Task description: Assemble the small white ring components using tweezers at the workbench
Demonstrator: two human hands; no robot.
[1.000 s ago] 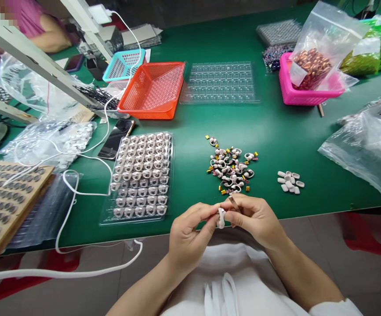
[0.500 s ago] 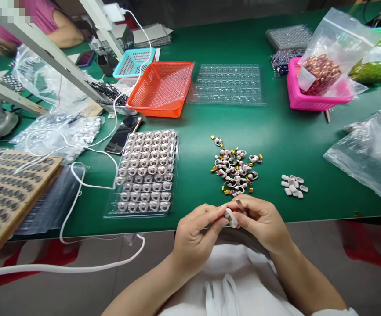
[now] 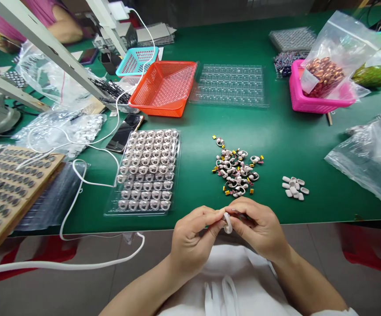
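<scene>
My left hand (image 3: 193,235) and my right hand (image 3: 259,224) meet at the near edge of the green table (image 3: 276,127). Both pinch one small white ring-shaped part (image 3: 227,222) between their fingertips. Just beyond the hands lies a loose pile of similar small parts with yellow and dark bits (image 3: 237,169). A little heap of white caps (image 3: 294,186) sits to the right of it. To the left stands a clear tray filled with rows of finished pale parts (image 3: 146,171).
An orange basket (image 3: 164,87), a teal basket (image 3: 136,60), an empty clear tray (image 3: 231,85) and a pink basket with a bag of copper coils (image 3: 322,83) line the back. Plastic bags (image 3: 371,153) lie right; a white cable (image 3: 78,184), phone (image 3: 124,131) and wooden board (image 3: 9,188) left. Another person sits far left.
The white part has been turned between my fingertips and my hands have closed in a little tighter. The view has shifted slightly; the things on the table have not moved.
</scene>
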